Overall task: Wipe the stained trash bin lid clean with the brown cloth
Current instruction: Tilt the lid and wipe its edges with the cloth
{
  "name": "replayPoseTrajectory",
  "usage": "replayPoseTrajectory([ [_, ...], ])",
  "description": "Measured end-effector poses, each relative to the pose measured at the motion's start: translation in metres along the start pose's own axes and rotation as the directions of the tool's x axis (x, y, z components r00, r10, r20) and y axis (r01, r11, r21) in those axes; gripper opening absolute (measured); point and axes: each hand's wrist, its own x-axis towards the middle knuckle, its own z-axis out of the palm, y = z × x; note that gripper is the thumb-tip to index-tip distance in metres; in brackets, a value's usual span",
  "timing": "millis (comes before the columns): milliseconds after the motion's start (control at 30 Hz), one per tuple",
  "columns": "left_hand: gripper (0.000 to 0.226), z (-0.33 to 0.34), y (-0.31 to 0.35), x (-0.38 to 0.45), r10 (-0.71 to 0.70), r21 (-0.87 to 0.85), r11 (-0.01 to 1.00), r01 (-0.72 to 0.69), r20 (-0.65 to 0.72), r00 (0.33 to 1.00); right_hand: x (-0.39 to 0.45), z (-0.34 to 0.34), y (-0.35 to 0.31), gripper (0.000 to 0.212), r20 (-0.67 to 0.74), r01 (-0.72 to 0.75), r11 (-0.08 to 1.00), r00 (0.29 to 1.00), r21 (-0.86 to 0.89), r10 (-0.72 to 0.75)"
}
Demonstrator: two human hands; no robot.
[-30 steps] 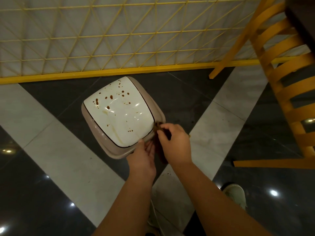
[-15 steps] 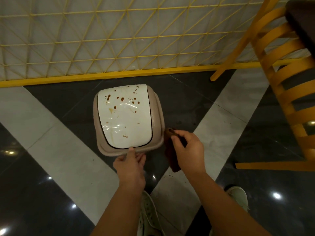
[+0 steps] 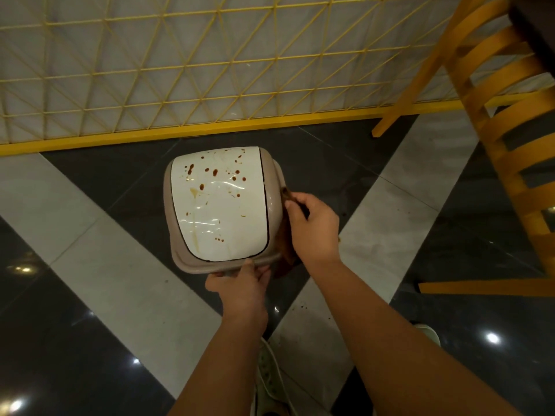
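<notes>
- A white trash bin lid (image 3: 220, 205), spattered with brown stains, is seen closed within a beige rim.
- A brown cloth (image 3: 284, 241) is draped against the bin's right side.

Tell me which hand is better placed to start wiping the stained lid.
Right hand: it already holds the brown cloth beside the white stained bin lid, while the left hand grips the bin's near rim.
</notes>
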Motion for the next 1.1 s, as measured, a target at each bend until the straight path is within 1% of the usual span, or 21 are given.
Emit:
replayPoseTrajectory([
  [67, 0.052, 0.003, 0.001, -0.001, -0.016, -0.031, 0.999, 0.016, -0.014, 1.000, 0.008, 0.003, 0.000, 0.025, 0.024, -0.059, 0.998, 0.998, 0.003, 0.059],
  [100, 0.054, 0.004, 0.001, -0.001, -0.023, -0.042, 0.999, 0.022, -0.025, 0.999, 0.007, 0.004, 0.001, 0.026, 0.026, -0.065, 0.998, 0.998, -0.015, 0.065],
  [233, 0.054, 0.004, 0.000, -0.004, -0.016, -0.045, 0.999, 0.016, -0.015, 1.000, -0.028, 0.002, 0.018, 0.027, -0.020, 0.013, 0.992, 1.000, -0.123, -0.015],
  [300, 0.051, 0.003, 0.000, -0.007, -0.009, -0.044, 0.999, 0.009, -0.002, 1.000, -0.045, -0.003, 0.028, 0.026, -0.013, 0.046, 0.984, 0.999, -0.175, -0.049],
  [433, 0.042, 0.005, -0.008, -0.016, -0.039, -0.030, 0.999, 0.040, 0.028, 0.999, -0.049, -0.023, 0.032, 0.025, 0.065, 0.053, 0.958, 0.997, -0.282, -0.036],
  [533, 0.046, 0.009, -0.016, -0.025, -0.101, -0.041, 0.994, 0.102, 0.018, 0.995, -0.052, -0.035, 0.027, 0.024, 0.123, 0.038, 0.923, 0.992, -0.384, 0.011],
  [667, 0.038, 0.010, -0.016, -0.036, -0.157, -0.042, 0.987, 0.157, -0.007, 0.988, -0.069, -0.042, 0.027, 0.021, 0.250, 0.134, 0.883, 0.968, -0.451, -0.019],
  [733, 0.039, 0.006, -0.016, -0.042, -0.177, -0.018, 0.984, 0.177, -0.001, 0.984, -0.077, -0.046, 0.031, 0.019, 0.217, 0.109, 0.906, 0.976, -0.408, -0.020],
  [833, 0.047, -0.004, -0.016, -0.049, -0.193, -0.018, 0.981, 0.195, 0.071, 0.979, -0.086, -0.056, 0.034, 0.020, 0.076, 0.013, 0.958, 0.997, -0.288, 0.009],
  [900, 0.056, -0.012, -0.014, -0.053, -0.207, 0.007, 0.978, 0.207, 0.085, 0.975, -0.089, -0.064, 0.033, 0.019, 0.018, -0.001, 0.971, 1.000, -0.240, 0.005],
  [933, 0.063, -0.017, -0.012, -0.055, -0.218, 0.047, 0.975, 0.215, 0.078, 0.973, -0.088, -0.067, 0.031, 0.020, 0.002, -0.001, 0.975, 1.000, -0.221, 0.001],
  [1000, 0.080, -0.025, -0.002, -0.061, -0.213, 0.210, 0.954, 0.215, -0.031, 0.976, -0.084, -0.072, 0.021, 0.024, -0.011, -0.014, 0.984, 1.000, -0.176, 0.012],
  [1033, 0.083, -0.028, 0.007, -0.064, -0.156, 0.294, 0.940, 0.174, -0.085, 0.984, -0.081, -0.074, 0.014, 0.027, -0.011, -0.024, 0.989, 1.000, -0.149, 0.022],
  [1067, 0.081, -0.029, 0.017, -0.066, -0.057, 0.349, 0.933, 0.088, -0.101, 0.993, -0.078, -0.075, 0.007, 0.029, -0.007, -0.026, 0.992, 1.000, -0.127, 0.025],
  [1100, 0.075, -0.030, 0.028, -0.068, 0.063, 0.397, 0.917, -0.028, -0.077, 0.995, -0.074, -0.075, -0.001, 0.031, -0.002, -0.021, 0.993, 1.000, -0.113, 0.021],
])
